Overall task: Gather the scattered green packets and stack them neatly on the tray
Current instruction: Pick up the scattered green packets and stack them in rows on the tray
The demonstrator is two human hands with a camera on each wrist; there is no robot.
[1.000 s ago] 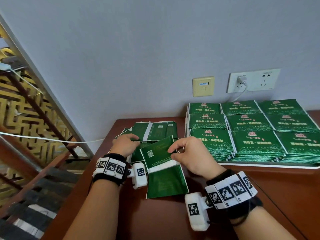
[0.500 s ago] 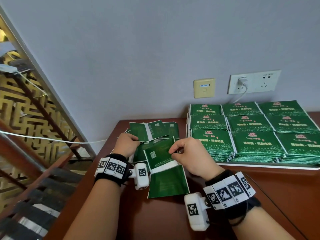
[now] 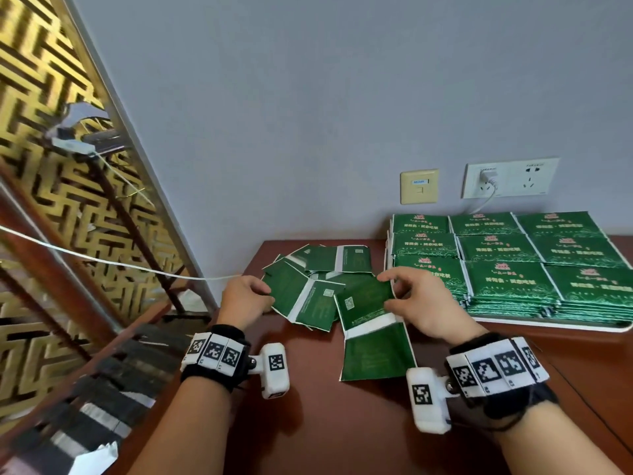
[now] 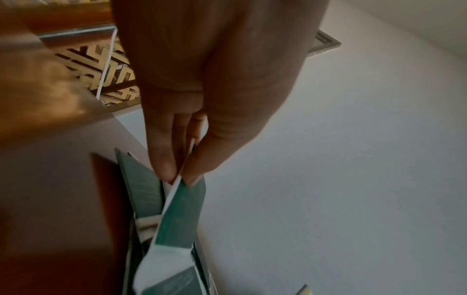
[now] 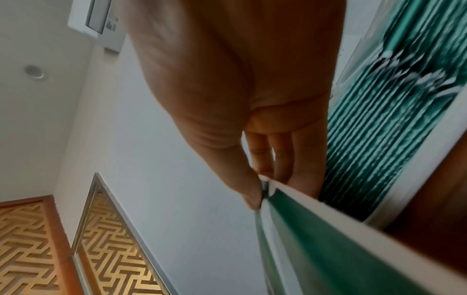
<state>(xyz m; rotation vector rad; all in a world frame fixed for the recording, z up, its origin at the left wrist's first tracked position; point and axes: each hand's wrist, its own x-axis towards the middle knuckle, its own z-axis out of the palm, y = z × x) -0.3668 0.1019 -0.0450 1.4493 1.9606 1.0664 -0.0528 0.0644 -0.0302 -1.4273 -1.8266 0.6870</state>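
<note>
Counter [image 3: 342, 423]: dark reddish wood, smooth, polished, faint sheen. Loose green packets [image 3: 371, 323]: thin foil-like film, semi-gloss, with matt white bands; edges white in the left wrist view [image 4: 177, 215]. Stacked packets [image 3: 507, 279]: same green film, glossy, catching light along the layered edges [image 5: 374, 139]. Tray [image 3: 548, 325]: white, smooth, looked plastic. Wall [image 3: 308, 114]: matt painted grey. Screen [image 3: 51, 166]: gold-toned fretwork, metallic frame. Wristbands [image 3: 215, 351]: black cloth, matt printed marker panels.

A dark brown wooden table [image 3: 342, 423] carries a white tray [image 3: 548, 326] beyond the right hand [image 3: 421, 303] and loose green packets [image 3: 322, 258] between both hands.
</note>
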